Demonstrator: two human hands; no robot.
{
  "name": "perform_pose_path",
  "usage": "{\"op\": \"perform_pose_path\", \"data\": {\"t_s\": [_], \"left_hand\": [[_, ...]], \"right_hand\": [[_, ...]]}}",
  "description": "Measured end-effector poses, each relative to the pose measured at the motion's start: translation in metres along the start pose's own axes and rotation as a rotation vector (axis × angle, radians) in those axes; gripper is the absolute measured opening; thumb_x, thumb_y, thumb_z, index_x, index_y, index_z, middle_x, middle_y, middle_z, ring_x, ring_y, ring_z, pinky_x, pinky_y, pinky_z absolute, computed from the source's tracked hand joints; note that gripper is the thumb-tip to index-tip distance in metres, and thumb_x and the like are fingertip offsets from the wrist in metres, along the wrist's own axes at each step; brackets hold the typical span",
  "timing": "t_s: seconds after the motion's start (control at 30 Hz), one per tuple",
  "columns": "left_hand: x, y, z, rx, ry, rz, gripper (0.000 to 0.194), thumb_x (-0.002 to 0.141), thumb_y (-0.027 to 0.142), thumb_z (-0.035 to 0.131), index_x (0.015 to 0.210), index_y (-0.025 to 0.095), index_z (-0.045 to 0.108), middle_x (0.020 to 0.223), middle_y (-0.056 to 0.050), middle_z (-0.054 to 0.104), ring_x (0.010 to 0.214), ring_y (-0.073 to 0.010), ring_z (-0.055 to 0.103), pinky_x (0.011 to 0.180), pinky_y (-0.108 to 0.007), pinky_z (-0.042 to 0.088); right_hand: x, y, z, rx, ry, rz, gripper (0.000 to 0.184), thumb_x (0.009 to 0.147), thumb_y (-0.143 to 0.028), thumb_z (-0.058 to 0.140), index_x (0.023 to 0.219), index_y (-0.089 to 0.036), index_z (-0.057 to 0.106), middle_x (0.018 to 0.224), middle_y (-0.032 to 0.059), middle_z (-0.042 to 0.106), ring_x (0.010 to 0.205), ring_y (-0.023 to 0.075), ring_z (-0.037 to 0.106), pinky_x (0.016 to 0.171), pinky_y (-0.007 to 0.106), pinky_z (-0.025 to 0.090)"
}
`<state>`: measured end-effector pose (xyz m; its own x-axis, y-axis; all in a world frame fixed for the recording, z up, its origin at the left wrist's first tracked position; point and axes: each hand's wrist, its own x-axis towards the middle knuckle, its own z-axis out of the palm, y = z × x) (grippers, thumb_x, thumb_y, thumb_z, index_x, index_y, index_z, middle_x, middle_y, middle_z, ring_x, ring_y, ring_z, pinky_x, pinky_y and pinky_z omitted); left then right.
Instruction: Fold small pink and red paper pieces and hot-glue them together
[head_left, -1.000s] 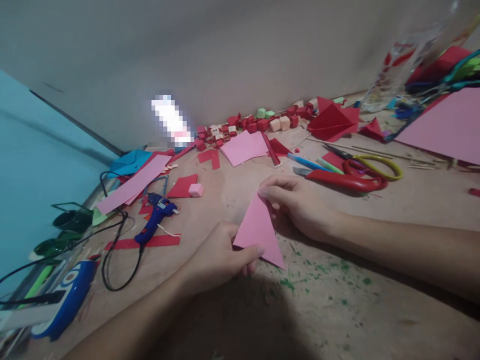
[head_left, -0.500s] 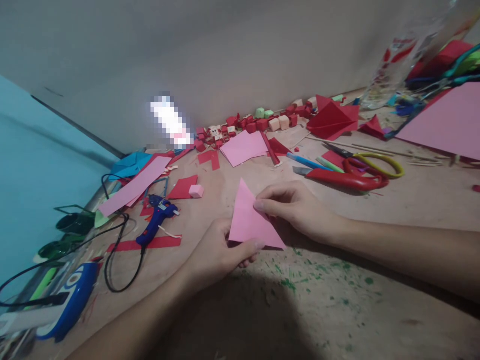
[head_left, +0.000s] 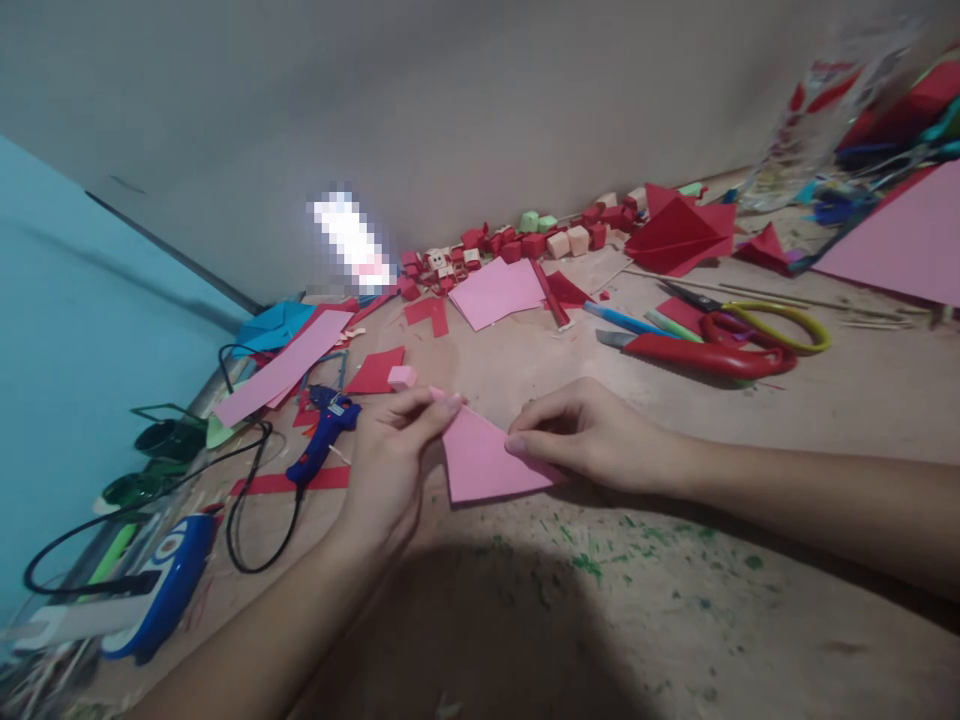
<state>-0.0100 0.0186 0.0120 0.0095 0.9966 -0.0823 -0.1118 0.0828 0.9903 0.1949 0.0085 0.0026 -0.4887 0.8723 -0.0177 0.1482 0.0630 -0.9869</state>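
Observation:
A pink paper triangle [head_left: 486,462] is held between both hands just above the tabletop. My left hand [head_left: 401,440] pinches its upper left corner between thumb and fingers. With thumb and forefinger, my right hand [head_left: 574,435] grips the sloping right edge. To the left of my left hand lies a blue glue gun [head_left: 324,440] with a black cord. Just beyond that hand sits a small pink paper cube [head_left: 403,376], beside a red paper piece [head_left: 377,370].
Scissors [head_left: 757,320], a red-handled knife [head_left: 697,355] and a blue pen [head_left: 630,319] lie at right. Small red paper cubes [head_left: 532,245] line the wall, near pink sheets [head_left: 496,293]. At left are a blue-and-white tool [head_left: 169,590] and dark green glasses [head_left: 169,435].
My left hand has shifted from the triangle's bottom edge to its upper left corner. The triangle has tilted, its top now lower and further left. My right hand keeps its pinch.

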Motion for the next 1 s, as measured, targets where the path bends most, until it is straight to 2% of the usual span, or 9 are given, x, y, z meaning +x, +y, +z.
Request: {"op": "perform_pose_path", "data": {"t_s": [0.13,0.3,0.4,0.5,0.6,0.67,0.77,0.87,1.0], "left_hand": [[0.012,0.003,-0.003,-0.117,0.193,0.067,0.009,0.066,0.016,0.084,0.067,0.014,0.075,0.076,-0.001,0.069,0.073,-0.0099,0.061,0.065,-0.017,0.048],[0.018,0.004,-0.007,-0.153,0.210,0.075,0.009,0.069,0.015,0.082,0.072,0.012,0.074,0.078,-0.002,0.069,0.071,-0.0087,0.062,0.066,-0.016,0.049],[0.029,0.010,-0.018,-0.234,0.290,0.161,0.015,0.071,0.015,0.081,0.071,0.015,0.066,0.074,0.003,0.065,0.071,-0.0094,0.063,0.072,-0.020,0.053],[0.040,0.017,-0.028,-0.266,0.352,0.221,0.027,0.071,0.016,0.083,0.065,0.017,0.056,0.065,0.007,0.056,0.060,-0.0055,0.055,0.063,-0.015,0.049],[0.037,0.016,-0.024,-0.191,0.283,0.167,0.021,0.070,0.020,0.084,0.071,0.017,0.063,0.069,0.006,0.060,0.064,-0.0068,0.058,0.062,-0.016,0.048],[0.028,0.010,-0.015,-0.170,0.211,0.129,0.022,0.068,0.022,0.087,0.072,0.015,0.066,0.071,0.004,0.062,0.064,-0.0078,0.058,0.061,-0.017,0.047],[0.014,0.001,-0.003,-0.126,0.055,0.066,0.022,0.071,0.026,0.087,0.072,0.013,0.069,0.071,0.003,0.061,0.061,-0.0055,0.053,0.056,-0.014,0.043],[0.007,-0.003,0.001,-0.114,-0.045,0.016,0.022,0.075,0.031,0.085,0.078,0.014,0.071,0.074,0.002,0.062,0.064,-0.0067,0.055,0.060,-0.015,0.046],[0.004,-0.003,0.000,-0.105,-0.139,-0.082,0.025,0.080,0.039,0.081,0.087,0.016,0.072,0.074,0.001,0.065,0.064,-0.0098,0.059,0.063,-0.020,0.051]], "right_hand": [[0.002,0.002,-0.002,-0.012,0.000,0.018,0.028,0.091,-0.034,0.065,0.077,-0.012,0.076,0.070,0.0038,0.069,0.062,0.0120,0.055,0.056,0.024,0.042],[0.001,0.004,-0.003,0.083,0.029,0.093,0.026,0.088,-0.034,0.067,0.076,-0.012,0.075,0.067,0.0050,0.070,0.056,0.0117,0.057,0.051,0.022,0.042],[-0.001,0.004,-0.002,0.077,0.029,0.126,0.023,0.086,-0.032,0.069,0.076,-0.013,0.076,0.069,0.0058,0.072,0.057,0.0125,0.059,0.050,0.023,0.043],[-0.002,0.004,-0.002,0.111,0.043,0.125,0.021,0.085,-0.031,0.070,0.073,-0.014,0.074,0.070,0.0059,0.073,0.059,0.0137,0.061,0.053,0.024,0.046],[-0.001,0.004,-0.002,0.213,0.197,0.090,0.024,0.086,-0.036,0.070,0.073,-0.017,0.069,0.069,0.0029,0.070,0.058,0.0133,0.061,0.055,0.025,0.047],[0.001,0.005,-0.003,0.241,0.266,0.052,0.020,0.087,-0.039,0.071,0.087,-0.018,0.071,0.080,0.0034,0.074,0.063,0.0140,0.063,0.058,0.026,0.050],[0.001,0.003,-0.002,0.178,0.172,0.017,0.028,0.086,-0.038,0.073,0.106,-0.019,0.074,0.103,0.0063,0.076,0.081,0.0166,0.068,0.070,0.028,0.052],[0.000,0.002,-0.001,0.115,0.062,0.045,0.022,0.087,-0.036,0.071,0.092,-0.015,0.076,0.086,0.0048,0.074,0.075,0.0152,0.064,0.067,0.026,0.049],[0.000,0.004,-0.001,0.199,0.167,0.079,0.022,0.084,-0.033,0.072,0.070,-0.015,0.069,0.065,0.0005,0.063,0.058,0.0116,0.055,0.055,0.025,0.042]]}}
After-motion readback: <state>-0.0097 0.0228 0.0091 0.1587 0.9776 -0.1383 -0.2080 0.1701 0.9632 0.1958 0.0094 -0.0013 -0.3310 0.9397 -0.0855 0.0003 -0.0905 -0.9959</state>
